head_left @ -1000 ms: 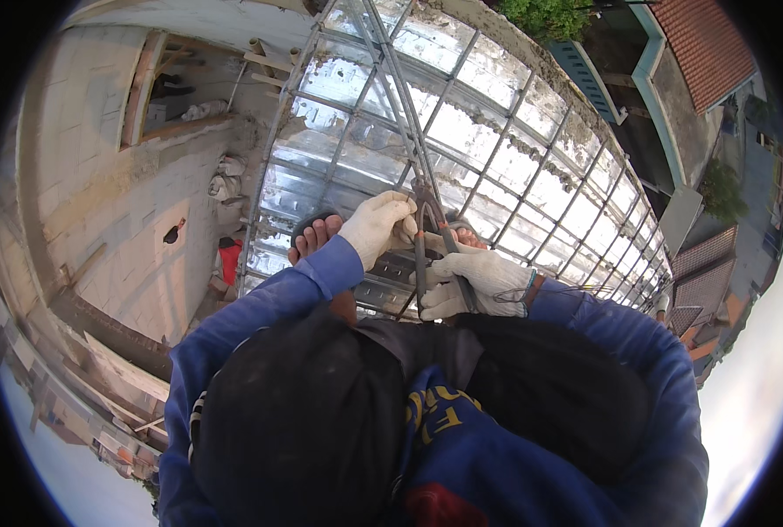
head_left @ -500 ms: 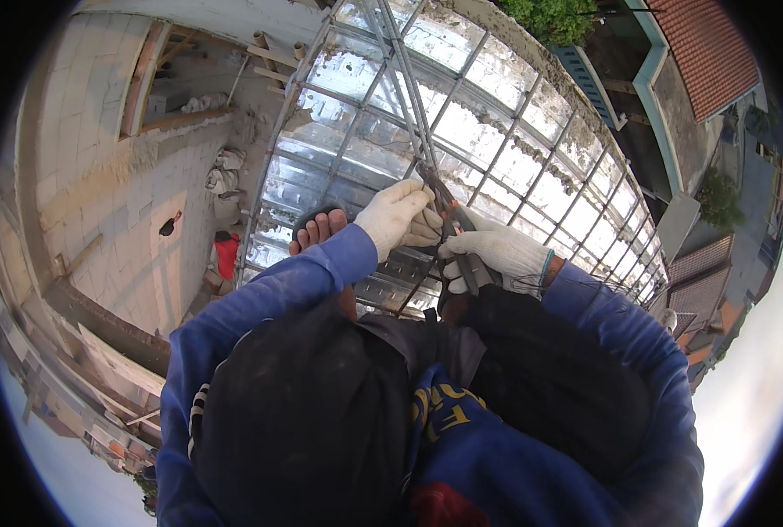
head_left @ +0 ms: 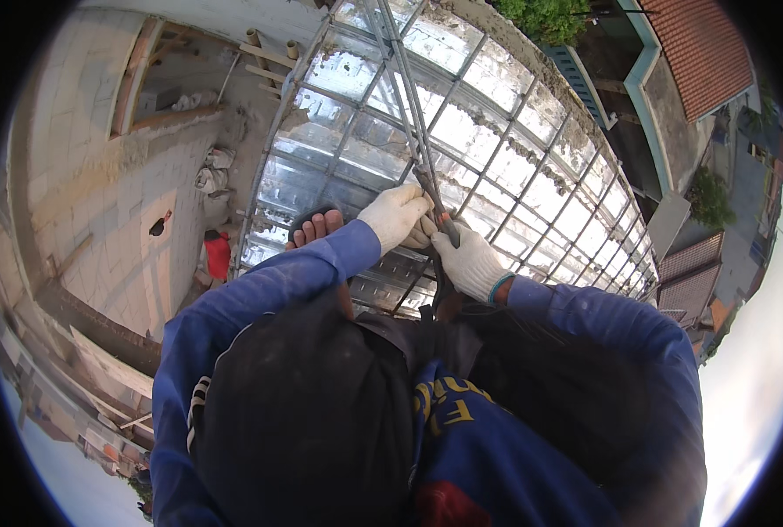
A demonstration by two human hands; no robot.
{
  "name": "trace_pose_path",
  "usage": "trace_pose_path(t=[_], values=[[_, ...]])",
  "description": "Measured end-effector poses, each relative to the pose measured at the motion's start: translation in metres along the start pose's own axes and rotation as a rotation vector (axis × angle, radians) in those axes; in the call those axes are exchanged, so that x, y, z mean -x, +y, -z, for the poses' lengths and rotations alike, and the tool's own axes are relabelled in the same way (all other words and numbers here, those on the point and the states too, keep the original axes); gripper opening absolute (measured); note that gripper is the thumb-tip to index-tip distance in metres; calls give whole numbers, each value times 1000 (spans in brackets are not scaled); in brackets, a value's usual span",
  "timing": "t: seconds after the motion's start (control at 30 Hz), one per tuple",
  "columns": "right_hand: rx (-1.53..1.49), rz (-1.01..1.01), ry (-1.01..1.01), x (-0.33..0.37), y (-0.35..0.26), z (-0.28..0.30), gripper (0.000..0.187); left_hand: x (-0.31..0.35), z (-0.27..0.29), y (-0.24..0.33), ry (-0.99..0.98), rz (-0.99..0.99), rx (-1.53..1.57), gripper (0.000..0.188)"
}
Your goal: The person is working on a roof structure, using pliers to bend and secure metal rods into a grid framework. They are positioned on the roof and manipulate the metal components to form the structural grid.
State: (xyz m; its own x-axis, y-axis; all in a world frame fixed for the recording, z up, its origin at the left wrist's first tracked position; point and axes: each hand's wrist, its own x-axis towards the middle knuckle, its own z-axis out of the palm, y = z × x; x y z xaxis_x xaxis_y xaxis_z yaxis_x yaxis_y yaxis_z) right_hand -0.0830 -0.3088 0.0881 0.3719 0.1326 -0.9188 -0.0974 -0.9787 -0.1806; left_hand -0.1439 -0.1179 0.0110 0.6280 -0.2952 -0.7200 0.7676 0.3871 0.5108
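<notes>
My right hand, in a white knitted glove, is closed around the handles of dark pincers with orange marks. Their head reaches up to the lower end of a bundle of long steel bars. Just left of the pincers, my left hand, gloved too, has its fingers pinched together close to the bars. Whatever lies between those fingertips is hidden. Beneath both hands spreads a grid of reinforcing bars over shiny metal decking.
My bare toes rest on the decking left of my left hand. At the left, a block wall drops to a lower level with pale sacks and a red item. Tiled roofs stand beyond the deck's right edge.
My right hand has shifted left and turned on the pincers, nearer to my left hand. The handle that showed beneath it is now mostly hidden. My left hand has barely moved.
</notes>
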Motion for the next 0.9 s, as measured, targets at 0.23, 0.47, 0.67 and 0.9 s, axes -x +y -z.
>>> trace_pose_path(t=[0.23, 0.47, 0.67, 0.9], values=[[248, 125, 217, -7, 13, -37, 53, 10, -1, 4, 76, -59, -199, 26], [42, 21, -172, 16, -35, 38, 59, 15, 13, -5, 22, -89, 59, 25], [-550, -134, -333, 3, -32, 43, 47, 19, 11, 0, 41, -52, 338, 24], [-435, -77, -368, -9, -15, 0, 72, 13, 26, -10, 115, -39, 380, 25]])
